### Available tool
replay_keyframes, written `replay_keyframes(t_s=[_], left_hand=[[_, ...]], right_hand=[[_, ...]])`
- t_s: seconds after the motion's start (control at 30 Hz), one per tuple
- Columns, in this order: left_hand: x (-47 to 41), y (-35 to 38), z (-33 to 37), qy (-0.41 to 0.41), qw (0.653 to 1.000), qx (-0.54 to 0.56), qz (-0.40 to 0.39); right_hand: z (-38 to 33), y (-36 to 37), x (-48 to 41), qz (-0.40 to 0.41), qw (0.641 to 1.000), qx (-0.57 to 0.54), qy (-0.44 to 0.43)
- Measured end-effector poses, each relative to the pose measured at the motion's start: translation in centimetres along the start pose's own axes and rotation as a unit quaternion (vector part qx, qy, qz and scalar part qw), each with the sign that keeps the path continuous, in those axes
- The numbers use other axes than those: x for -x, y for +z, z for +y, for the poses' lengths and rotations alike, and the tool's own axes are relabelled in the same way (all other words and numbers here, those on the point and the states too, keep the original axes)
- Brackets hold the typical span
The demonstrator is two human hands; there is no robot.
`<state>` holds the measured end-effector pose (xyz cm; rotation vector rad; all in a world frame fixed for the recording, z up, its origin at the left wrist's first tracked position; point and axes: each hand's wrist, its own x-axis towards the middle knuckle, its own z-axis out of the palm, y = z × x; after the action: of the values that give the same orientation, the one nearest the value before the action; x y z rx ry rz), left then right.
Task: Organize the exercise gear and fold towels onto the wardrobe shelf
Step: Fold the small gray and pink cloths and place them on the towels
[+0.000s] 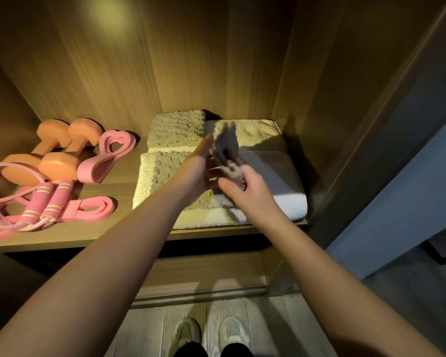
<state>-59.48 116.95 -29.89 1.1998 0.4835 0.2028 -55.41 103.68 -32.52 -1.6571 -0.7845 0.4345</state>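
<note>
Towels [170,173] on shelf [108,228]; left hand [198,171] flat, right hand [245,188] gripping blurred cloth [227,153].

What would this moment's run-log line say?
towels: folded on shelf | left hand: open above towels | right hand: grips blurred grey item | dumbbells, bands, rope: left of towels
</note>
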Motion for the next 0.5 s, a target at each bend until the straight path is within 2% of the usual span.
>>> replay_keyframes(t_s=[0.07, 0.13, 0.23, 0.37, 0.43, 0.5], left_hand=[[0.0, -0.3, 1.1, -0.008, 0.999, 0.022, -0.031], [0.1, -0.7, 1.6, -0.01, 1.0, 0.02, 0.003], [0.3, -2.5, 1.9, -0.021, 0.994, 0.096, 0.053], [1.3, -5.9, 2.3, -0.027, 0.981, 0.181, 0.066], [1.7, -7.3, 2.1, -0.027, 0.981, 0.176, 0.077], [1.9, -8.3, 1.6, -0.04, 0.989, 0.085, 0.114]], right_hand=[[-0.4, 0.1, -0.1, -0.07, 0.99, 0.117, -0.04], [-0.6, 0.1, -0.2, -0.09, 0.968, 0.222, -0.072], [-0.6, 0.0, -0.5, -0.108, 0.947, 0.286, -0.093], [-0.4, 0.8, -1.4, -0.123, 0.907, 0.391, -0.103], [-0.2, 1.7, -1.8, -0.124, 0.888, 0.433, -0.09], [0.1, 2.4, -2.1, -0.128, 0.883, 0.446, -0.077]])
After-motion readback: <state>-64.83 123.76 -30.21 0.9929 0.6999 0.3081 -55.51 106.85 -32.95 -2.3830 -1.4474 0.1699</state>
